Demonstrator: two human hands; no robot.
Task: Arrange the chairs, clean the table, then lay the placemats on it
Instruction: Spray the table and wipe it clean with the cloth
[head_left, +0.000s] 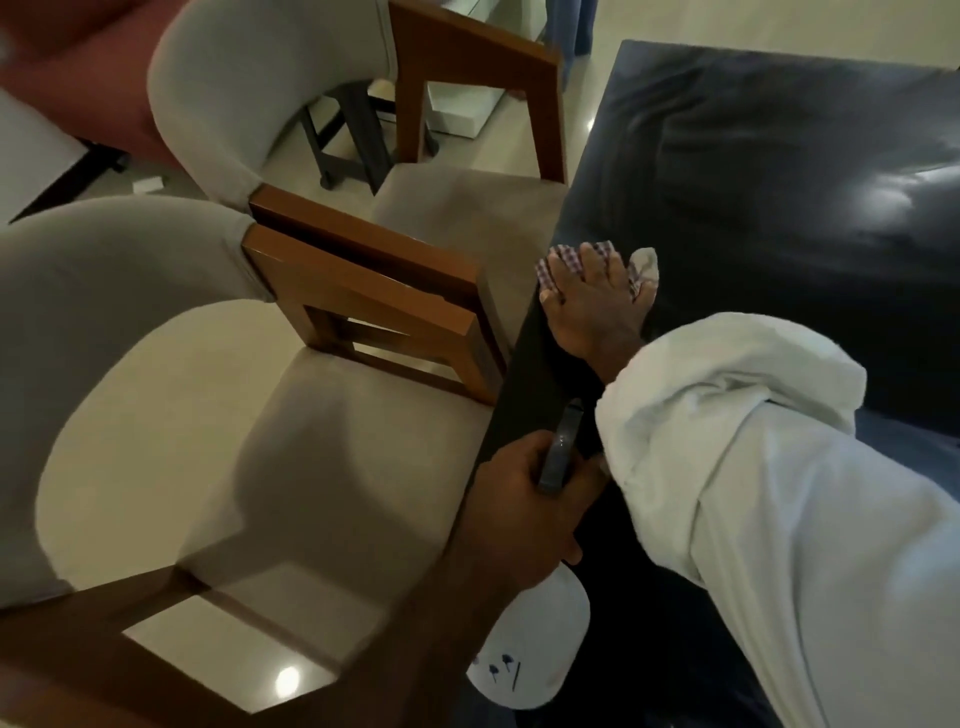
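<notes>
A dark glossy table (779, 182) fills the right side. My right hand (587, 306), in a white sleeve, lies flat with straight fingers on a checkered cloth (644, 262) at the table's left edge. My left hand (519, 499) grips the dark trigger head of a white spray bottle (530, 644), held low beside the table edge. Two grey upholstered chairs with wooden arms stand side by side against that edge: the near chair (311, 441) and the far chair (467, 208). No placemats are in view.
A red upholstered seat (78, 78) stands at the top left. Behind the far chair are a dark wheeled frame (353, 140) and a white block (457, 109) on the pale tiled floor (587, 98).
</notes>
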